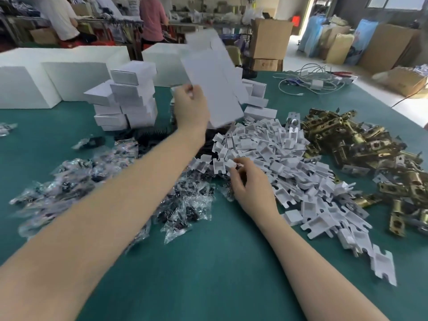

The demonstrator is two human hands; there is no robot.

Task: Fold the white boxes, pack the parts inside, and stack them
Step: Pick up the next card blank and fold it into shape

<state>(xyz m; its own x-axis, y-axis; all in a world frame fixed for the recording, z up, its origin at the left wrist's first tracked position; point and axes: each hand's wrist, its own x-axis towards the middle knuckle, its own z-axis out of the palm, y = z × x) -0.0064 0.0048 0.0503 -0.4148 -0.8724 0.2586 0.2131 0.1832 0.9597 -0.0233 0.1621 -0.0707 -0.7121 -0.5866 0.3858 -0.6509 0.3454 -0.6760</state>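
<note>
We record the left hand (191, 107) raised above the far middle of the green table (220, 262), its fingers curled round the lower corner of a flat white box blank (212, 89). The blank is tilted and blurred, clear of the table, and it hides part of the stock behind it.

The right hand (251, 181) rests at the near-left edge of a heap of small white card inserts (289, 163), thumb and fingertips pinching one insert (230, 163) off the pile. The heap runs from mid-table toward the near right.

To the right of the inserts, touching their edge, lies a pile of brass-coloured metal latch parts (361, 144). One silver latch (293, 122) sits at the far end between the two piles.

Left of the right hand, under and beside the left forearm, clear plastic bags of dark small parts (97, 177) are spread across the cloth. Just beyond them is a dark pile we cannot identify.

At the far left stands an uneven stack of folded white boxes (129, 96); more folded boxes (257, 100) lie right of the blank. Large white blocks (46, 75) line the far edge. A tangle of grey cables (310, 82) lies far right. Brown cartons (269, 40) stand on the floor beyond, and two persons (152, 19) work at benches at the back.
</note>
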